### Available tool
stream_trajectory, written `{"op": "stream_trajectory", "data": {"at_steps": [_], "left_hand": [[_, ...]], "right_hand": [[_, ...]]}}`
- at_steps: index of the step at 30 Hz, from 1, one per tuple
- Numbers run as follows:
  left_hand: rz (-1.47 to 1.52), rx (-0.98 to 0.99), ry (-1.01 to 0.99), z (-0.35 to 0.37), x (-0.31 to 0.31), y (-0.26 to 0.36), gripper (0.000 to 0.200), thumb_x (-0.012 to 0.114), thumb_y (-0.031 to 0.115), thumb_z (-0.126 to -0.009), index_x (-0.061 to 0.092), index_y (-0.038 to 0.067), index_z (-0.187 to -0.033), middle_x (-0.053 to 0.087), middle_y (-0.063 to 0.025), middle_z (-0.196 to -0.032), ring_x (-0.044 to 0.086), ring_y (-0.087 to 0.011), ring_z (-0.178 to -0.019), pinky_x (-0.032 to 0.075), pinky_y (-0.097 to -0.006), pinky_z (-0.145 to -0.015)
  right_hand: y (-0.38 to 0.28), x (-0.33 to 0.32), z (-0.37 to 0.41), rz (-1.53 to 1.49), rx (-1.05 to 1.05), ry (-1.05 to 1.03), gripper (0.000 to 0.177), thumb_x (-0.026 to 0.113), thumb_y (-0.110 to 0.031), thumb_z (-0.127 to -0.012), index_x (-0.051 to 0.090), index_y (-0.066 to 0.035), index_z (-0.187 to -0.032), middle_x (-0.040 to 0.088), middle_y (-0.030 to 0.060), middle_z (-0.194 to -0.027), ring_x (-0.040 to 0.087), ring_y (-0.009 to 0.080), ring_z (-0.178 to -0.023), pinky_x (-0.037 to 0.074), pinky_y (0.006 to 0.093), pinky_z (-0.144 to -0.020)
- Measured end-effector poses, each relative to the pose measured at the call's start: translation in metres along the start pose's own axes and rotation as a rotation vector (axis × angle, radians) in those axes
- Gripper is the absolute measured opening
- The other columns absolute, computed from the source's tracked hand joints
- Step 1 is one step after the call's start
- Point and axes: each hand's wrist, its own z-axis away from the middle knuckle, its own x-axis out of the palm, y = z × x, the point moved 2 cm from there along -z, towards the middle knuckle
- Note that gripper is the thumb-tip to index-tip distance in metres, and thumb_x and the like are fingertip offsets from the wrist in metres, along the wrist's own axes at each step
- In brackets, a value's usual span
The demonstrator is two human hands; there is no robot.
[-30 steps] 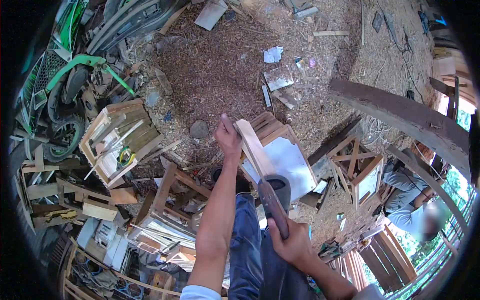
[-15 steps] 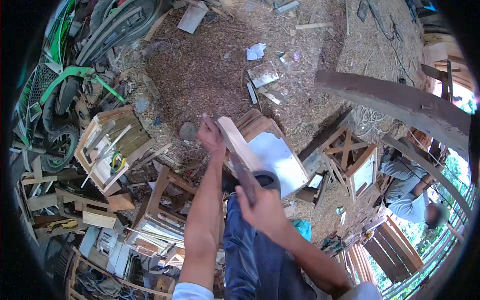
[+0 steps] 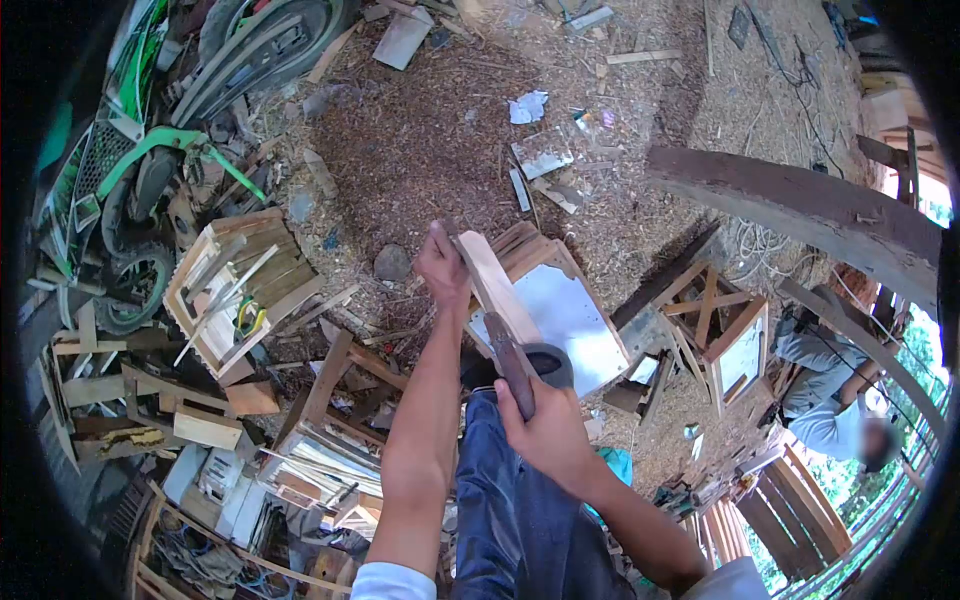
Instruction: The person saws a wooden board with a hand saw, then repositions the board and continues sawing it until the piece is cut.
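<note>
A long blade with a dark wooden handle [image 3: 512, 368], like a machete, lies along the left edge of a pale wooden board [image 3: 497, 285]. My right hand [image 3: 545, 428] is wrapped round the handle, its thumb along the near end. My left hand [image 3: 441, 265] is closed at the blade's far end. The board slants over a wooden box with a shiny pale top [image 3: 572, 325]. A foot in a dark sandal [image 3: 550, 368] is at the board's near end, beneath my right wrist's line. Where the blade touches the wood is partly hidden.
A slatted wooden crate [image 3: 240, 290] with sticks and yellow-handled pliers stands left, near a green motorbike [image 3: 150, 170]. A thick beam [image 3: 790, 200] crosses at right. A small wooden frame [image 3: 715, 330] and another person [image 3: 825, 375] are beyond. Shavings cover the ground.
The scene has shifted slightly right in view. My hands and the blade have moved a little with it; the handle, blurred before, now shows sharply and more of the blade is visible.
</note>
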Motion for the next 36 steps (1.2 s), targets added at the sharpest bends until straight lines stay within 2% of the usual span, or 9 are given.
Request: {"op": "stream_trajectory", "data": {"at_steps": [2,5,12,15,18,21,25,30,36], "left_hand": [[0.01,0.002,0.034,-0.001,0.003,-0.007,0.06,0.039,0.049,-0.096,0.056,-0.003,-0.071,0.053,-0.0096,-0.057,0.038,-0.0149,-0.055,0.037,-0.0373,-0.054],[0.005,0.033,0.079,0.001,0.002,-0.005,0.055,0.041,0.043,-0.097,0.053,-0.004,-0.071,0.046,-0.0159,-0.054,0.035,-0.0184,-0.053,0.035,-0.0391,-0.052],[0.16,0.028,0.168,0.004,-0.016,-0.006,0.057,0.041,0.044,-0.097,0.048,-0.003,-0.065,0.037,-0.0079,-0.052,0.032,-0.0161,-0.054,0.031,-0.0391,-0.051],[0.258,-0.025,0.119,-0.012,-0.021,-0.008,0.058,0.04,0.043,-0.097,0.049,-0.004,-0.064,0.039,-0.0082,-0.05,0.032,-0.0174,-0.052,0.031,-0.04,-0.051],[0.205,0.049,0.242,-0.014,-0.018,-0.002,0.058,0.039,0.042,-0.097,0.05,-0.004,-0.064,0.039,-0.011,-0.049,0.031,-0.0194,-0.05,0.031,-0.0409,-0.05],[0.108,0.038,0.294,-0.022,-0.012,-0.015,0.056,0.039,0.039,-0.098,0.049,-0.005,-0.064,0.039,-0.0145,-0.049,0.031,-0.0216,-0.049,0.031,-0.042,-0.05],[0.043,0.025,0.258,-0.021,-0.015,-0.011,0.053,0.04,0.036,-0.098,0.047,-0.005,-0.064,0.037,-0.0161,-0.049,0.03,-0.0217,-0.049,0.03,-0.042,-0.05],[0.123,0.066,0.225,-0.018,-0.017,-0.002,0.051,0.041,0.033,-0.098,0.045,-0.004,-0.064,0.036,-0.0148,-0.048,0.028,-0.0205,-0.05,0.028,-0.0423,-0.049],[-0.03,0.007,0.234,-0.022,-0.018,-0.006,0.053,0.039,0.034,-0.099,0.044,-0.004,-0.062,0.035,-0.0143,-0.048,0.028,-0.0178,-0.05,0.029,-0.0414,-0.049]], "right_hand": [[0.004,0.007,0.0,-0.032,-0.039,0.033,0.031,0.06,-0.025,-0.087,0.06,0.003,-0.074,0.055,0.0206,-0.053,0.06,0.0369,-0.05,0.045,0.0412,-0.047],[0.009,0.01,0.0,-0.043,-0.074,0.061,0.031,0.059,-0.025,-0.088,0.06,0.003,-0.075,0.054,0.0195,-0.051,0.058,0.0354,-0.047,0.044,0.0401,-0.047],[-0.003,0.002,-0.006,0.034,-0.194,0.028,0.03,0.06,-0.026,-0.087,0.061,0.003,-0.078,0.052,0.0182,-0.054,0.054,0.0291,-0.046,0.042,0.0374,-0.048],[-0.017,0.001,-0.007,-0.016,-0.25,-0.045,0.03,0.061,-0.028,-0.087,0.061,0.002,-0.085,0.054,0.0197,-0.059,0.054,0.0303,-0.049,0.042,0.0375,-0.05],[0.01,0.001,-0.003,-0.125,-0.337,-0.071,0.033,0.062,-0.03,-0.086,0.06,0.002,-0.095,0.056,0.0201,-0.061,0.054,0.033,-0.05,0.044,0.038,-0.051],[0.019,-0.009,0.012,0.002,-0.223,-0.021,0.037,0.062,-0.03,-0.085,0.058,0.0,-0.105,0.058,0.0194,-0.063,0.055,0.0351,-0.051,0.045,0.0371,-0.051],[-0.037,-0.035,0.053,-0.008,-0.107,-0.073,0.035,0.06,-0.029,-0.086,0.058,-0.001,-0.109,0.061,0.0179,-0.065,0.06,0.0392,-0.057,0.047,0.0412,-0.054],[-0.031,0.009,-0.04,0.152,-0.191,-0.071,0.035,0.058,-0.024,-0.088,0.057,0.001,-0.113,0.062,0.0227,-0.071,0.062,0.0398,-0.066,0.05,0.043,-0.057],[-0.051,-0.024,0.028,-0.109,-0.114,-0.033,0.034,0.058,-0.033,-0.088,0.057,0.0,-0.08,0.058,0.0248,-0.062,0.059,0.0445,-0.06,0.049,0.0486,-0.054]]}}
